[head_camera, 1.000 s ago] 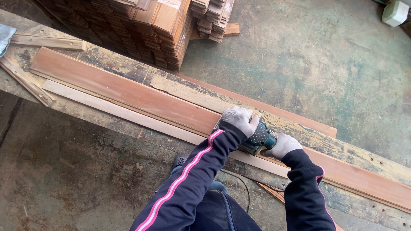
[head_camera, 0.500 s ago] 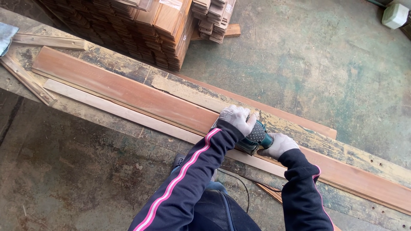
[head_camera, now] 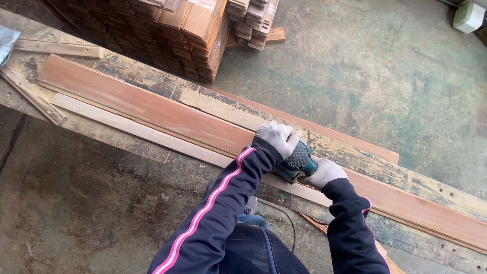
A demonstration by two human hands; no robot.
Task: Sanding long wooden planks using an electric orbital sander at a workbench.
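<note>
Nearest, the right hand grips the rear of a teal sander; the left hand clamps over its top. The sander sits on a long reddish board along the workbench's near edge. Beyond stands stacked timber.

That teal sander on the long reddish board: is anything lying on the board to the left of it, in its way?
Nothing visible. The reddish-brown wooden board looks bare from the teal power sander to its far left end; pale strips lie beside it.
</note>
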